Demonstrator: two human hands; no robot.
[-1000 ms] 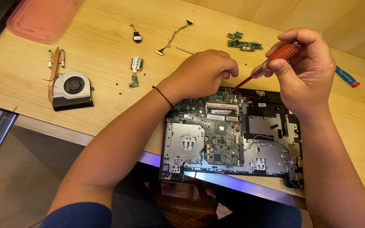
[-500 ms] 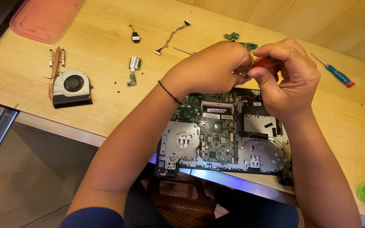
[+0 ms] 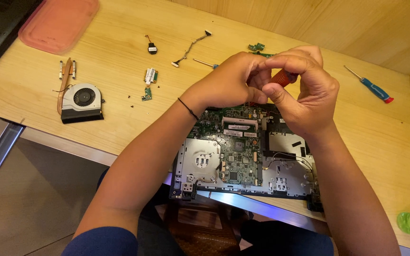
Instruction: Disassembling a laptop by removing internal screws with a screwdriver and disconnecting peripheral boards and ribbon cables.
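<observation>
While the opened laptop base with its green circuit board lies on the wooden table, the right hand wraps its fingers around the orange screwdriver handle, and at 9 o'clock the left hand curls against it.

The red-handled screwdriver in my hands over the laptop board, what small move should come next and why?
Probably lower the red-handled screwdriver back toward the laptop board. Both the left hand and right hand grip it near the handle, raised above the board's far edge, and its tip is hidden, so reseating it likely comes first.
</observation>
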